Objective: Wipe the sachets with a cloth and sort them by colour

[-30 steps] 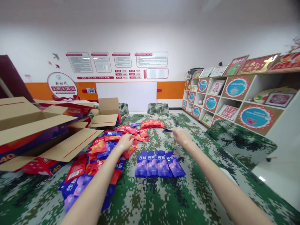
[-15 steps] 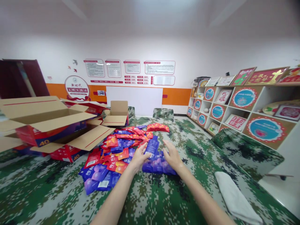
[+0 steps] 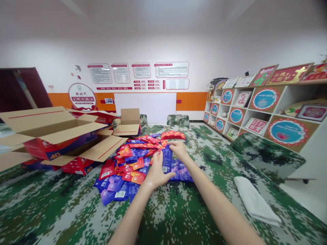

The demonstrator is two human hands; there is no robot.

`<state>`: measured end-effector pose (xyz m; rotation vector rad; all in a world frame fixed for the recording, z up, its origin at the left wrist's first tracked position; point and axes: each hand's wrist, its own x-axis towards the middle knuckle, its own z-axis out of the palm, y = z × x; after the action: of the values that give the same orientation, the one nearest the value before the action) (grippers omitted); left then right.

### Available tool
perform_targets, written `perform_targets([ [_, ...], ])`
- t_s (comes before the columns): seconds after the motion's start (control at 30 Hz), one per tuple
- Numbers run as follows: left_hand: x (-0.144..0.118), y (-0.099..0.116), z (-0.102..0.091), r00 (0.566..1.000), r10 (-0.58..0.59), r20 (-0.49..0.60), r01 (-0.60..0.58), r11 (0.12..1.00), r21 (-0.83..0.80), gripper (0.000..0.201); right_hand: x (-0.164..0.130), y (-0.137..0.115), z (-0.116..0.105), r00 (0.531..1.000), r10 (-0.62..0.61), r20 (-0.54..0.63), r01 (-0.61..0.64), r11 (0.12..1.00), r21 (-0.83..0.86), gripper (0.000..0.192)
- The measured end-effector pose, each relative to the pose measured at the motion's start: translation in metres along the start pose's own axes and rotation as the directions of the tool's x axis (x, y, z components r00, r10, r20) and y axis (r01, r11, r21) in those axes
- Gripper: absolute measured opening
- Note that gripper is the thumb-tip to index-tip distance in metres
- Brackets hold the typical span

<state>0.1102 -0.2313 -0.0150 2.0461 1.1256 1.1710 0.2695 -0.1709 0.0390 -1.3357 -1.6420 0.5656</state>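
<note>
A: Purple packet (image 3: 167, 160) pinched at its top by the right hand (image 3: 178, 149), over the purple row (image 3: 182, 173) on the table (image 3: 76, 211)?

B: Yes. The left hand (image 3: 157, 172), fingers spread flat, steadies it. The loose pile (image 3: 127, 160) touches the row, so a nudge could mix them.

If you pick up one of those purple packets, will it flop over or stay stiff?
The purple packet between the left hand and right hand looks thin and flat, so it probably bends easily. It likely weighs little. Its glossy film may be slippery, and flat packets won't roll.
</note>
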Motion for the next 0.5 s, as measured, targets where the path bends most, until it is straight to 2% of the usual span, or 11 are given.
perform_targets([
  [0.07,0.007,0.008,0.003,0.995,0.026,-0.096,-0.023,0.999,0.030,0.110,0.003,-0.019,0.002,0.997,-0.080,-0.016,0.079,0.996,-0.041,0.032],
  [0.1,0.011,0.010,0.004,0.992,0.006,-0.128,-0.009,1.000,-0.021,0.102,0.004,-0.028,0.002,0.994,-0.113,0.004,0.113,0.993,-0.030,0.030],
  [0.17,0.017,0.013,0.002,0.989,-0.082,-0.121,0.050,0.966,-0.252,0.075,0.005,-0.042,-0.001,0.985,-0.168,0.044,0.168,0.986,0.009,0.031],
  [0.23,0.020,0.013,-0.001,0.985,-0.169,-0.024,0.131,0.839,-0.528,0.054,0.005,-0.047,-0.006,0.981,-0.194,0.026,0.193,0.980,0.037,0.033],
  [0.3,0.017,0.013,-0.002,0.973,-0.218,0.078,0.208,0.674,-0.709,0.049,0.003,-0.042,-0.010,0.982,-0.185,0.037,0.181,0.980,0.088,0.035],
  [0.37,0.012,0.011,0.001,0.958,-0.240,0.159,0.271,0.569,-0.776,0.049,0.001,-0.027,-0.009,0.981,-0.152,0.119,0.129,0.974,0.186,0.031],
  [0.43,0.007,0.007,0.006,0.946,-0.238,0.220,0.318,0.548,-0.774,0.050,-0.001,-0.006,-0.005,0.984,-0.066,0.167,0.030,0.977,0.213,0.026],
  [0.5,0.002,0.001,0.010,0.951,-0.204,0.231,0.308,0.603,-0.736,0.053,-0.002,0.015,0.002,0.991,0.052,0.123,-0.070,0.987,0.142,0.020],
])
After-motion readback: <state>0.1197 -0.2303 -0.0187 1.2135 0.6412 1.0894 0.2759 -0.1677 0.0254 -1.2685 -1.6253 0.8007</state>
